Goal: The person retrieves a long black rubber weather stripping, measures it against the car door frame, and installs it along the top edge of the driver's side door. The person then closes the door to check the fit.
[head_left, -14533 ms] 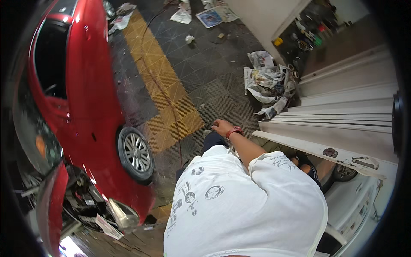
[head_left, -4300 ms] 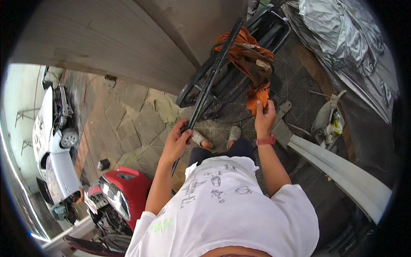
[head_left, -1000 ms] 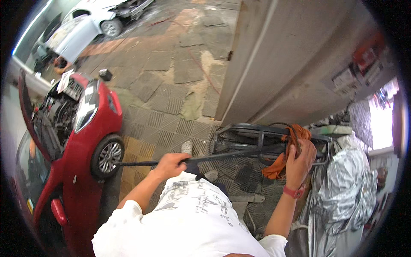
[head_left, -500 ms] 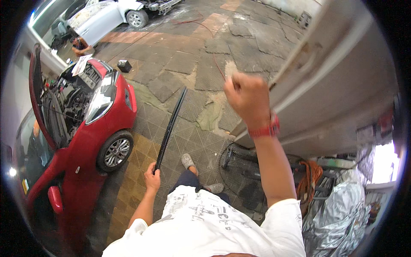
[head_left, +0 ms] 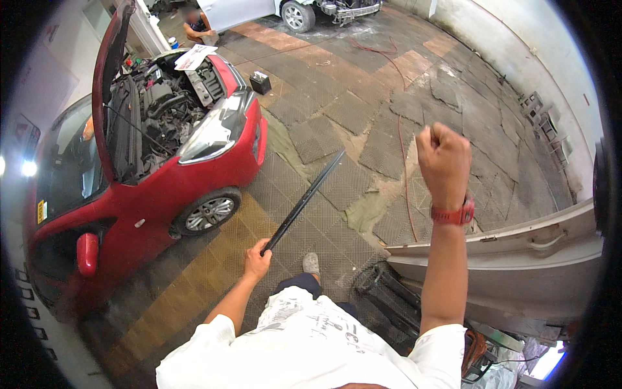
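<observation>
Worn, grey floor tiles (head_left: pixel 350 113) cover the workshop. The left hand (head_left: pixel 257 260) has its grip closed around the near end of a black strip (head_left: pixel 303 203); this end hold probably leaves its length clear of the red car (head_left: pixel 146 207) alongside. The right hand (head_left: pixel 446 155) is raised, apart from the strip, grip clenched; no object shows. The upright hood (head_left: pixel 103 97) exposes the engine (head_left: pixel 159 104).

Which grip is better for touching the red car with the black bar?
Probably the left grip: it holds the black bar by one end and is nearer the red car. The right grip is a raised fist, farther away.
</observation>
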Available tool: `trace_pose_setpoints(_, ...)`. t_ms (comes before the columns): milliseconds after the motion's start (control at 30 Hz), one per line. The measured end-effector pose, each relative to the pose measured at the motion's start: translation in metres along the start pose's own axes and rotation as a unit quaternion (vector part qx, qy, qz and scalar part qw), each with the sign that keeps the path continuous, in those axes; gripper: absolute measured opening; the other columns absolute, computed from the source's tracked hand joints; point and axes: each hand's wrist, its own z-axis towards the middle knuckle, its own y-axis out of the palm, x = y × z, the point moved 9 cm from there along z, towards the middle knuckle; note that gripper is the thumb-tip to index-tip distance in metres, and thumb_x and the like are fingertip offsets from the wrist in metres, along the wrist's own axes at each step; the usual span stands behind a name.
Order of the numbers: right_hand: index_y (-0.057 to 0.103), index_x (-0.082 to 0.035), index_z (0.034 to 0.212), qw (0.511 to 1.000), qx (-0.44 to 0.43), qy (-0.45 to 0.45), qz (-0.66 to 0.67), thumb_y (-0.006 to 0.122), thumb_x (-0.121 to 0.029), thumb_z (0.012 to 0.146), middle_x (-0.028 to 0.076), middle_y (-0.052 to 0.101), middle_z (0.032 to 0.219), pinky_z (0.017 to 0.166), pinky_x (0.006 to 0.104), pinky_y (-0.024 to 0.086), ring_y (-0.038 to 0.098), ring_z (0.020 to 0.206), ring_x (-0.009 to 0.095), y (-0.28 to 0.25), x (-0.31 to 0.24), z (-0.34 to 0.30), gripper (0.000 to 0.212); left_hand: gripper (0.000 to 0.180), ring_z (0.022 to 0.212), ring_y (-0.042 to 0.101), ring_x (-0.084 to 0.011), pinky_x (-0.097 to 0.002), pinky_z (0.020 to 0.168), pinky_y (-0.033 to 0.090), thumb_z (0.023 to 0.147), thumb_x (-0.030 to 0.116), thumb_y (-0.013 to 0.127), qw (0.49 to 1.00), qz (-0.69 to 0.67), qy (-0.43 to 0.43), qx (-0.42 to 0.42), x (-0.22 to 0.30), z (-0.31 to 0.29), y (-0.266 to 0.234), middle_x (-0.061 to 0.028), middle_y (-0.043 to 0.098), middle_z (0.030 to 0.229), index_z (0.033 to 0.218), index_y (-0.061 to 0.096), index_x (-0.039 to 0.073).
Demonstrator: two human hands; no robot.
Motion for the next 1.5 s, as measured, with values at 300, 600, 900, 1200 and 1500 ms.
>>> trace_pose_setpoints(300, 0.044, -0.001, 0.065, 0.990, -0.120, 0.055, 0.048, 0.070, -0.007, 0.091, 0.016, 0.041, 0.057, 0.051, 0.0419, 0.036, 0.039, 0.047, 0.027, 0.035, -0.019, -0.103, 0.037, 0.040, 0.099, 0.077, -0.0427, -0.0465, 0.088, 0.060, 0.092, 0.013, 0.065, 0.999, -0.026, 0.018, 0.041, -0.001, 0.038, -0.019, -0.0234, 0.078, 0.110, 0.131, 0.071, 0.003)
trace_pose_setpoints(600, 0.041, -0.001, 0.066, 0.997, 0.001, 0.010, 0.078, 0.070, -0.005, 0.095, 0.011, 0.036, 0.056, 0.049, 0.0372, 0.031, 0.035, 0.049, 0.016, 0.011, -0.032, 0.018, 0.041, 0.041, 0.098, 0.078, -0.0400, -0.0456, 0.086, 0.060, 0.093, 0.015, 0.066, 0.999, 0.013, -0.015, -0.042, 0.027, 0.045, -0.003, -0.0216, 0.079, 0.109, 0.132, 0.071, 0.006)
trace_pose_setpoints(900, 0.060, -0.006, 0.073, 0.987, 0.000, -0.159, 0.032, 0.087, -0.030, 0.087, 0.009, 0.058, 0.076, 0.073, 0.0453, 0.045, 0.060, 0.086, 0.031, -0.042, -0.094, -0.079, 0.039, 0.039, 0.098, 0.078, -0.0407, -0.0460, 0.087, 0.061, 0.091, 0.011, 0.066, 0.998, 0.014, 0.047, -0.027, 0.051, 0.007, 0.018, -0.0228, 0.079, 0.108, 0.129, 0.071, 0.004)
trace_pose_setpoints(1200, 0.063, -0.013, 0.066, 0.951, -0.112, -0.258, 0.130, 0.078, -0.017, 0.081, 0.005, 0.061, 0.063, 0.068, 0.0423, 0.049, 0.063, 0.063, 0.027, -0.012, -0.104, -0.147, 0.021, 0.040, 0.092, 0.079, -0.0369, -0.0430, 0.082, 0.060, 0.091, 0.011, 0.067, 0.999, -0.010, -0.001, -0.036, 0.015, -0.079, 0.061, -0.0239, 0.078, 0.099, 0.130, 0.070, 0.000)
trace_pose_setpoints(1500, 0.074, -0.010, 0.067, 0.993, -0.029, -0.107, 0.027, 0.074, -0.023, 0.081, 0.018, 0.071, 0.066, 0.062, 0.0482, 0.059, 0.074, 0.063, 0.035, -0.068, -0.073, -0.083, 0.019, 0.041, 0.098, 0.078, -0.0328, -0.0411, 0.088, 0.059, 0.093, 0.011, 0.064, 1.000, -0.008, 0.014, -0.017, 0.013, -0.147, 0.066, -0.0230, 0.078, 0.106, 0.132, 0.069, -0.002)
